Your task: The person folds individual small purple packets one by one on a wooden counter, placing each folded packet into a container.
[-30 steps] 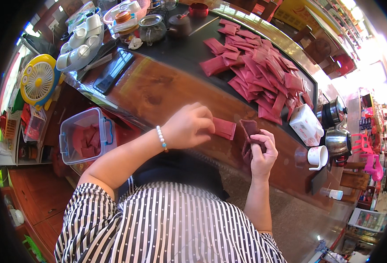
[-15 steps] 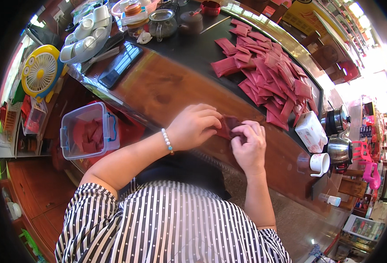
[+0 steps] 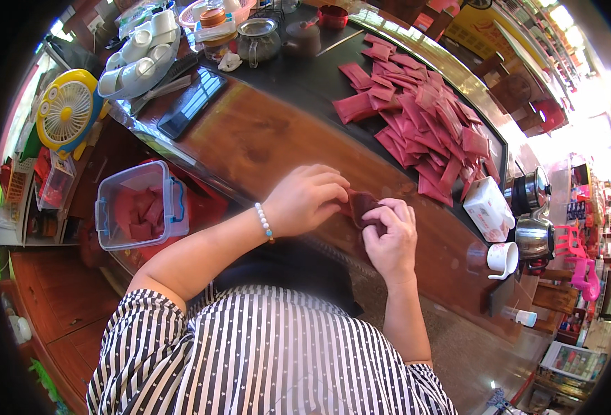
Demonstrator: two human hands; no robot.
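A small dark red packet (image 3: pixel 362 203) is stretched between my two hands above the wooden table's near edge. My left hand (image 3: pixel 307 200), with a pale bead bracelet at the wrist, pinches its left end. The fingers of my right hand (image 3: pixel 392 235) are curled and closed on its right side. The packet's upper part gapes a little, its inside dark; what it holds cannot be made out. Beyond my right hand lies a heap of similar red packets (image 3: pixel 430 117) on a black tray (image 3: pixel 292 93). To the left, a clear plastic bin (image 3: pixel 110 241) holds more red packets (image 3: pixel 145 218).
A phone (image 3: pixel 191 102) lies at the table's left end, near a tray of white cups (image 3: pixel 138 69) and a glass teapot (image 3: pixel 258 43). Right of the heap stand a tissue box (image 3: pixel 488 207), a white mug (image 3: pixel 503 259) and a kettle (image 3: pixel 535 236). A yellow fan (image 3: pixel 69 114) is far left.
The packet's top has spread wider and shows more of its dark inside. My right hand has shifted very slightly; my left hand stays in place.
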